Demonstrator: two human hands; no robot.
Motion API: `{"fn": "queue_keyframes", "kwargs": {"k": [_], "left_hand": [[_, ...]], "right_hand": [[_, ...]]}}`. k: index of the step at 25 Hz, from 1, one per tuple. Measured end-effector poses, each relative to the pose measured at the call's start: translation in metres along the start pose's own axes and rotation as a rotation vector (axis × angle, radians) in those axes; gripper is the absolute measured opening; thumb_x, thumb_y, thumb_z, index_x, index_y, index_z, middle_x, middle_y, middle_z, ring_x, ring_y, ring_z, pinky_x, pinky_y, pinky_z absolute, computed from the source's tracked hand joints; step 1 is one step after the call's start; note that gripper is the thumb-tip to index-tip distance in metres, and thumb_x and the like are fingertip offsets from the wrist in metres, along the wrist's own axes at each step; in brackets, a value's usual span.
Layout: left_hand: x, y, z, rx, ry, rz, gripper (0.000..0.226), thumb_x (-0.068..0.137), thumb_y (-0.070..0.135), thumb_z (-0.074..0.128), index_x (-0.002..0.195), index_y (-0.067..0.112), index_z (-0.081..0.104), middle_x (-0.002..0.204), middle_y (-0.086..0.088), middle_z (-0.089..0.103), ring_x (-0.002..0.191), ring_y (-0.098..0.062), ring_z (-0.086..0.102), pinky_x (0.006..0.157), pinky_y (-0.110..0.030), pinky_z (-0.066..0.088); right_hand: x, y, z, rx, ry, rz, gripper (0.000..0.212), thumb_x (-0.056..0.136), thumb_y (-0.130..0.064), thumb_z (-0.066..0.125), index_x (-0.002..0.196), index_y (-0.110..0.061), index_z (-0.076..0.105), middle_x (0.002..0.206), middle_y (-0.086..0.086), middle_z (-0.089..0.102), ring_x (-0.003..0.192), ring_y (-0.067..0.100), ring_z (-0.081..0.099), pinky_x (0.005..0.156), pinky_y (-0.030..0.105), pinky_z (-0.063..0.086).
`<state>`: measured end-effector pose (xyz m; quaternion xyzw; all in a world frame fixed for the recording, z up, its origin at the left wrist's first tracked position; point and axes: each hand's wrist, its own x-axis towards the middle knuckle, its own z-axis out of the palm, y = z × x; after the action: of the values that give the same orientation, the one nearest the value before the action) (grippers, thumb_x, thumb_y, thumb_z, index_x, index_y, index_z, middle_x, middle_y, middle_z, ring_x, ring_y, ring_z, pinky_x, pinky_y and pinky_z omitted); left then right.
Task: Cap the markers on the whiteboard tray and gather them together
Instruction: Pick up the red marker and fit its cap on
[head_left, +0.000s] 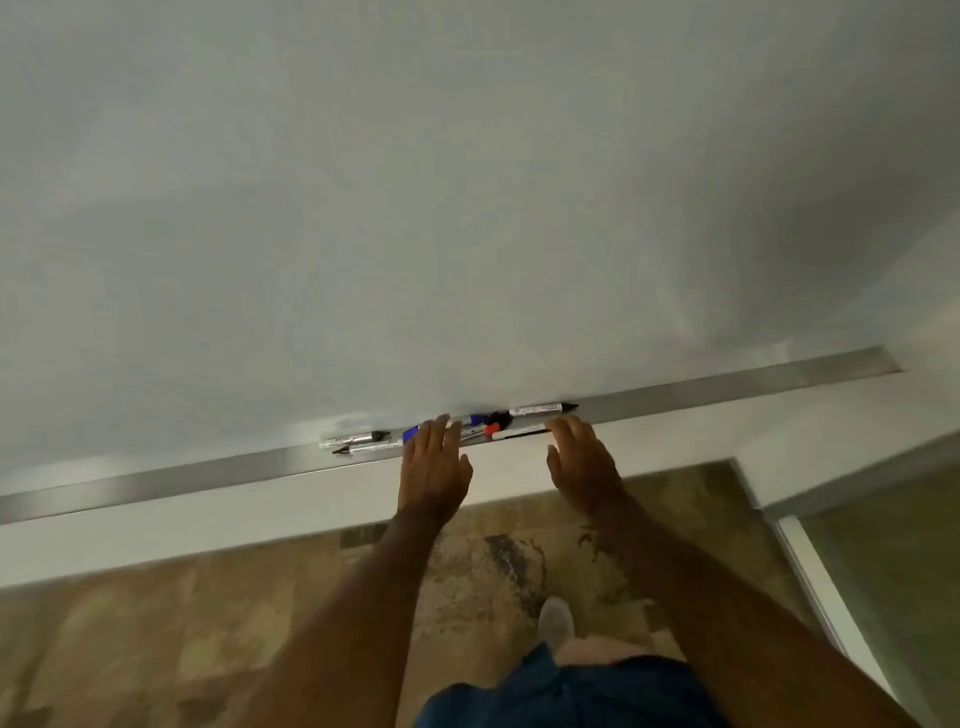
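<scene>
markers (483, 428) on tray (727, 392), btwn L hand (434, 467) & R hand (584, 462) fingers

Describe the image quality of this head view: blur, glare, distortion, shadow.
Head view: soft all over, so marker labels are unreadable; the tray bows from wide-angle distortion; a pale glare patch sits on the whiteboard by the uncapped markers; shadow darkens the upper right; both hands look slightly smeared.
</scene>
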<state>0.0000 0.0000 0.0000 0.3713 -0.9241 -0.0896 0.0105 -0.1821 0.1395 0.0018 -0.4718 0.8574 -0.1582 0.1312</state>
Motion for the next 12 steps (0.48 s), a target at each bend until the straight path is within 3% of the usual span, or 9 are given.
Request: {"fn": "queue_keyframes", "kwargs": {"k": [4, 12], "left_hand": [[0.02, 0.015, 0.018, -0.173, -0.194, -0.091, 0.045, 0.102, 0.029, 0.051, 0.145, 0.016, 0.047, 0.144, -0.007, 0.054, 0.129, -0.026, 0.053, 0.101, -0.038, 0.049], [0.065, 0.028, 0.039, -0.336, -0.214, -0.19, 0.036, 0.103, 0.024, 0.052, 0.137, 0.015, 0.053, 0.138, -0.008, 0.055, 0.121, -0.027, 0.057, 0.093, -0.042, 0.055]], "right_hand": [[0.017, 0.003, 0.011, 0.044, -0.139, -0.013, 0.041, 0.102, -0.015, 0.048, 0.143, -0.014, 0.049, 0.152, 0.005, 0.045, 0.135, 0.02, 0.049, 0.105, 0.027, 0.044], [0.055, 0.001, 0.026, 0.121, -0.254, 0.081, 0.047, 0.102, -0.012, 0.051, 0.149, -0.013, 0.043, 0.161, 0.009, 0.037, 0.142, 0.027, 0.045, 0.112, 0.037, 0.041]]}}
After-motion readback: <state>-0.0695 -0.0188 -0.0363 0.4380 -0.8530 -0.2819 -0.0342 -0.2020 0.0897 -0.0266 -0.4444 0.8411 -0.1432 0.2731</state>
